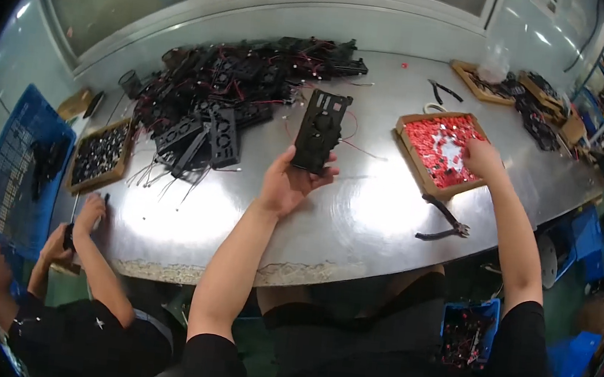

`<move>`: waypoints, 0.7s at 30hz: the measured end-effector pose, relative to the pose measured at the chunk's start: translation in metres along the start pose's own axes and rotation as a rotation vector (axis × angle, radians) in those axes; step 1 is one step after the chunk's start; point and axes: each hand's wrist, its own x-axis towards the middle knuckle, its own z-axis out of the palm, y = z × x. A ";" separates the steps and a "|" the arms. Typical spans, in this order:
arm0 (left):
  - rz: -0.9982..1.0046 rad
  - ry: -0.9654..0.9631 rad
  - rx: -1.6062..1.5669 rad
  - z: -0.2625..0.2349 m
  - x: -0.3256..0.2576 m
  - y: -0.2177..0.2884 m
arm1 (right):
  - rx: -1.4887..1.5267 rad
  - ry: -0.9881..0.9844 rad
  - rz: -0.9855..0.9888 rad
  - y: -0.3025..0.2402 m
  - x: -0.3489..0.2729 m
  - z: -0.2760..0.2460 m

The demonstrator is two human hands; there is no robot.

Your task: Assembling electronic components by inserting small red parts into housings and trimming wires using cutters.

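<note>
My left hand is closed around the lower end of a black plastic housing, held up over the metal table. The housing has round and slotted openings, and thin red wires trail from its sides. At the right, my right hand reaches into a shallow cardboard box of small red parts. Its fingers are bent together among the parts; whatever they pinch is hidden. Some of the box's pale bottom shows through the middle of the parts.
Black-handled cutters lie before the box; pliers and a tape roll lie behind. A heap of wired black housings covers the back left. At left, a co-worker's hands work near a box of small parts and a blue crate.
</note>
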 end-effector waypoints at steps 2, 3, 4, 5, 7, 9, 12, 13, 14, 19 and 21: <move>-0.062 -0.019 -0.024 0.008 -0.001 0.001 | 0.306 0.245 -0.041 -0.043 -0.002 -0.018; -0.060 -0.005 -0.027 0.005 -0.003 0.001 | 0.559 0.328 -0.136 -0.082 -0.005 -0.025; -0.068 -0.006 -0.015 0.003 -0.004 0.002 | 0.728 0.343 -0.200 -0.127 -0.014 -0.031; -0.079 -0.007 0.001 0.000 -0.006 0.002 | 0.902 0.357 -0.260 -0.169 -0.021 -0.030; -0.101 -0.021 0.019 -0.005 -0.006 0.001 | 1.076 0.310 -0.421 -0.221 -0.028 -0.010; -0.132 -0.031 0.047 -0.003 -0.004 0.000 | 1.176 0.339 -0.555 -0.256 -0.032 0.026; -0.075 0.118 0.157 0.016 0.000 -0.002 | 1.355 0.249 -0.378 -0.267 -0.038 0.067; -0.048 0.091 0.203 0.014 -0.001 -0.001 | 1.380 0.239 -0.358 -0.269 -0.040 0.071; -0.023 0.059 0.242 0.012 -0.001 -0.004 | 1.407 0.198 -0.406 -0.264 -0.040 0.067; -0.077 0.000 0.231 0.016 -0.004 -0.013 | 1.520 0.224 -0.405 -0.255 -0.039 0.068; -0.092 -0.031 0.260 0.020 -0.004 -0.017 | 1.492 0.316 -0.435 -0.253 -0.040 0.066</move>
